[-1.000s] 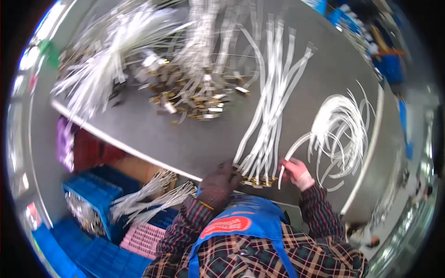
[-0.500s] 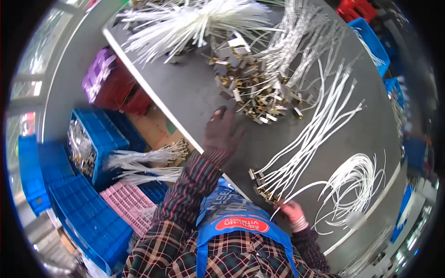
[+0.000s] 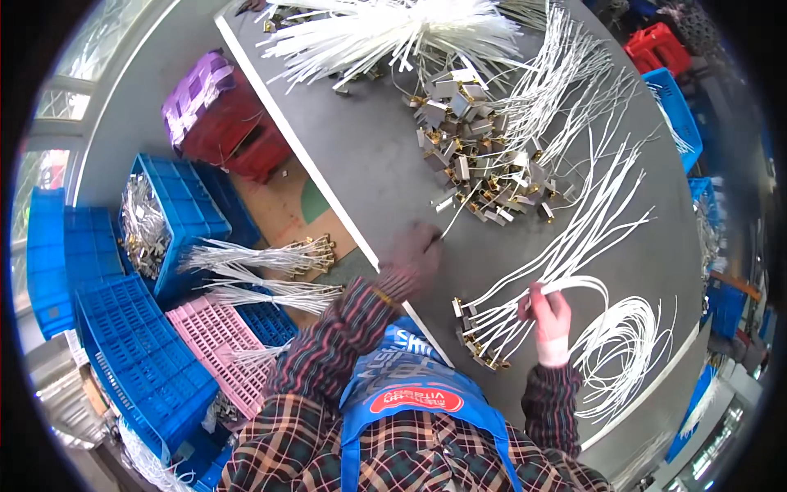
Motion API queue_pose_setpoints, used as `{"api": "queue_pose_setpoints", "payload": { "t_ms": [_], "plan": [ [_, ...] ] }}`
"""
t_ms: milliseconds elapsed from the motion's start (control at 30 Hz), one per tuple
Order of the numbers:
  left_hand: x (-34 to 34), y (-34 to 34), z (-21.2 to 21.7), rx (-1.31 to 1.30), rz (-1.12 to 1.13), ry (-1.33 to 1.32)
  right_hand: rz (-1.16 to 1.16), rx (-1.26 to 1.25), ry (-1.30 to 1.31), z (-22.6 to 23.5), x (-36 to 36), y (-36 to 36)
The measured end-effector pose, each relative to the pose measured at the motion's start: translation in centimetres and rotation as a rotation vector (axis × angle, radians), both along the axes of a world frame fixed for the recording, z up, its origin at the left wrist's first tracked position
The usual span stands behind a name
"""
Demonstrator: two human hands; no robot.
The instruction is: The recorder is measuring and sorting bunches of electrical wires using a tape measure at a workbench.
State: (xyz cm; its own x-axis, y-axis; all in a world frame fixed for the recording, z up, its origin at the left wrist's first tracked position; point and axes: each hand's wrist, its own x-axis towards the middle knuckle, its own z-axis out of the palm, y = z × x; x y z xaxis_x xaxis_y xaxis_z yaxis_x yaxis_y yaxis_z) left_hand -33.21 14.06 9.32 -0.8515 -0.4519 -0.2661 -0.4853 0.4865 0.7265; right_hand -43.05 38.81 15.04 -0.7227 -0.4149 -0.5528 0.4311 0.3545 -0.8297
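My left hand (image 3: 416, 252), in a dark glove and slightly blurred, is closed on the end of a thin white wire (image 3: 459, 211) that runs into a heap of metal-ended connectors (image 3: 479, 152). My right hand (image 3: 548, 318) is closed on white cable (image 3: 584, 280), which arches from the fingers toward a loose white coil (image 3: 623, 348). Under and beside that hand lies a fanned bundle of white wires (image 3: 578, 238), its small metal ends (image 3: 484, 340) nearest me. What the right fingertips cover is partly hidden.
A large sheaf of white wires (image 3: 402, 33) lies at the table's far side. Left of the white table edge (image 3: 299, 148) stand a red crate (image 3: 234, 131), a blue bin (image 3: 193, 221) of parts and a pink basket (image 3: 215, 348). Another blue bin (image 3: 676, 119) is at the far right.
My right hand has moved up and away from the bundle's metal ends, lifting white cable. My left hand, earlier spread near the heap, is now closed on a wire.
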Motion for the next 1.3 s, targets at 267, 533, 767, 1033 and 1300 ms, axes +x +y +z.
{"api": "queue_pose_setpoints", "payload": {
  "t_ms": [267,533,767,1033,1300],
  "plan": [
    [6.0,4.0,3.9,1.054,0.399,-0.003,0.132,-0.152,-0.219,-2.0,3.9,-9.8],
    [18.7,1.9,0.1,0.960,0.251,-0.185,-0.105,-0.646,-0.635,-8.2,11.2,-11.9],
    [53.7,3.2,-6.1,0.943,-0.086,-0.324,-0.149,-0.606,-0.308,-8.9,9.2,-12.1],
    [58.0,4.0,-4.7,0.482,-0.352,-0.055,-0.260,-0.537,-0.078,-5.1,6.5,-12.5],
    [58.9,4.5,-5.6,0.795,0.062,-0.277,-0.290,-0.489,-0.062,-4.5,5.9,-10.7]
  ]
}}
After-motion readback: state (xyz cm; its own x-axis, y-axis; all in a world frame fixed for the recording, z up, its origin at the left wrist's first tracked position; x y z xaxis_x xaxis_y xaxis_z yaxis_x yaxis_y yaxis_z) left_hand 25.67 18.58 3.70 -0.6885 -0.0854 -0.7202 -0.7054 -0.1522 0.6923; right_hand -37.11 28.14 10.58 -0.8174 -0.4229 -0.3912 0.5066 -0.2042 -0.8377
